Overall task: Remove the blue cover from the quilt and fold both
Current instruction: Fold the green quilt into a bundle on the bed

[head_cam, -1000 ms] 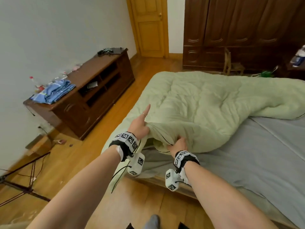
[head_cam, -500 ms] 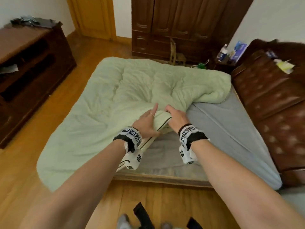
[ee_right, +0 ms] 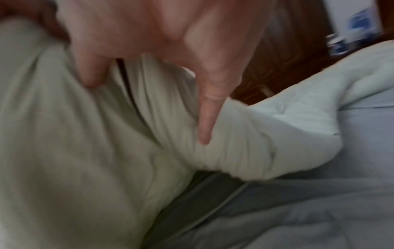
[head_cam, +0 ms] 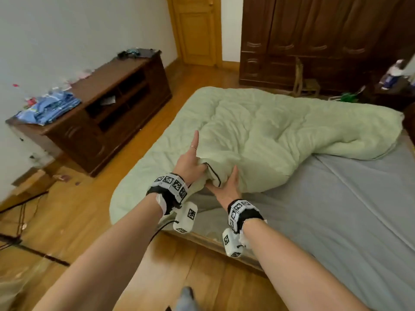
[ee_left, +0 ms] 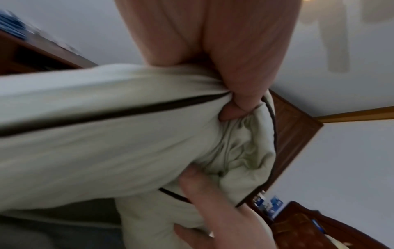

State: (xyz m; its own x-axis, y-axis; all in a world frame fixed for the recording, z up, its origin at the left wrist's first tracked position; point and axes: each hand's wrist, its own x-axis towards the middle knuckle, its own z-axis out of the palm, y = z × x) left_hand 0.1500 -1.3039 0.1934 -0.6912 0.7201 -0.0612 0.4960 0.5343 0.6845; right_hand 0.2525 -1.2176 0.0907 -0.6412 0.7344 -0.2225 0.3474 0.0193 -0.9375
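A pale green quilt [head_cam: 258,135] with dark piping lies crumpled over the left and far part of the bed. My left hand [head_cam: 189,162] grips its near corner, index finger pointing straight out; the left wrist view shows the thumb pinching the piped edge [ee_left: 241,101]. My right hand [head_cam: 226,187] rests against the same corner from the right with straight fingers [ee_right: 204,128], and its thumb [ee_right: 89,74] is spread apart on the fabric. The folded blue cover [head_cam: 48,107] sits on the left end of the wooden cabinet [head_cam: 107,104].
The grey bed sheet [head_cam: 336,209] is bare on the right. The wooden bed frame edge [head_cam: 202,240] is just below my wrists. A dark wardrobe [head_cam: 314,37], a small chair [head_cam: 305,81] and a door [head_cam: 195,30] stand beyond. Cables and stand legs [head_cam: 22,221] lie on the floor at left.
The head view swung right, then back left. My right hand went from gripping the quilt edge with curled fingers to lying straight against it. The left hand kept its grip on the corner.
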